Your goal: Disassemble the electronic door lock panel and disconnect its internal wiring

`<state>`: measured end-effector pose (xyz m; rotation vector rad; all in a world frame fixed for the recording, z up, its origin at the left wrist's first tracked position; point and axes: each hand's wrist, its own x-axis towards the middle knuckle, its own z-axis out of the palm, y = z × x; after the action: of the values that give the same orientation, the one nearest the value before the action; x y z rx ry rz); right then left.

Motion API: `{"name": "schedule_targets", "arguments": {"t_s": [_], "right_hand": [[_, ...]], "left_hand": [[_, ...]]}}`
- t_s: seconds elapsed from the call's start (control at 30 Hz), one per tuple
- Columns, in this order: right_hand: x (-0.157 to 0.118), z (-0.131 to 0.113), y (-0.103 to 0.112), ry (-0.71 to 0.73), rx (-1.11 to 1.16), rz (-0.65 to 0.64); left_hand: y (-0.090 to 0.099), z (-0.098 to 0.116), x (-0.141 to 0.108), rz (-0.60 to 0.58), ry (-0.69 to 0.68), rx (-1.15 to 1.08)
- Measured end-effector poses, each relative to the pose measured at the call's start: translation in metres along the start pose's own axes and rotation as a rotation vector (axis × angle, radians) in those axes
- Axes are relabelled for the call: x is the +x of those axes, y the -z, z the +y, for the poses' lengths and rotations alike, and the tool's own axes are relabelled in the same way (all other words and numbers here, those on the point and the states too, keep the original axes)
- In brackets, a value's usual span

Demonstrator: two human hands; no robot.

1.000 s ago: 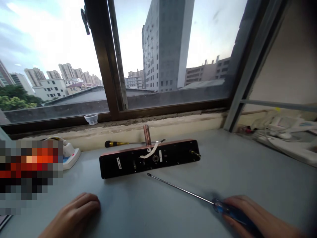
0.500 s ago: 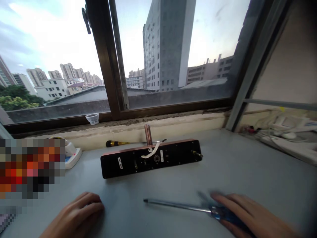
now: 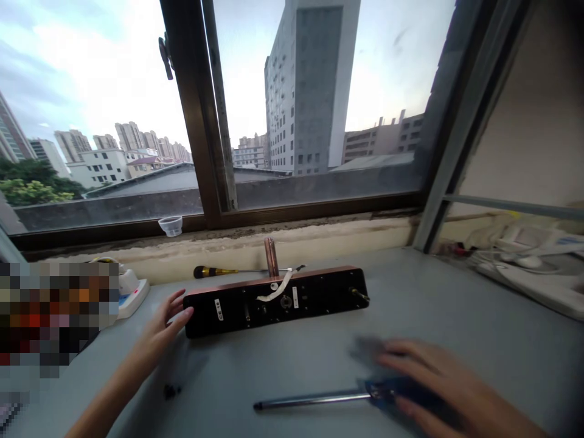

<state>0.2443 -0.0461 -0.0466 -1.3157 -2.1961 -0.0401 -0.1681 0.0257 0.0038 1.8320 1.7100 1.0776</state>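
Against the spread left hand (image 3: 157, 331), the black panel (image 3: 326, 295) seemingly needs steady contact, while the right hand (image 3: 449, 374), blurred over the blue-handled screwdriver (image 3: 319, 399), may or may not grip.

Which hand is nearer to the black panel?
The left hand, at the left end of the black panel; the right hand is away from it, at the blue screwdriver.

The left hand (image 3: 168, 322) was at about 8 o'clock in the head view, its bare left forearm (image 3: 114, 386) slanting in from the lower edge. Its fingers and thumb stood apart, pointing toward 1 o'clock. The right hand (image 3: 424, 377) was at about 5 o'clock, back uppermost and blurred, fingers stretched toward 10 o'clock and parted from the thumb. The right forearm (image 3: 511, 417) ran toward 4 o'clock.
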Motion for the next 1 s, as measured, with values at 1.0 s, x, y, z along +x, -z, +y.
{"name": "schedule_targets", "arguments": {"t_s": [1.0], "right_hand": [[0.106,0.042,-0.015,-0.777,1.156,0.061]], "left_hand": [[0.000,0.022,0.004,0.022,0.526,-0.596]]}}
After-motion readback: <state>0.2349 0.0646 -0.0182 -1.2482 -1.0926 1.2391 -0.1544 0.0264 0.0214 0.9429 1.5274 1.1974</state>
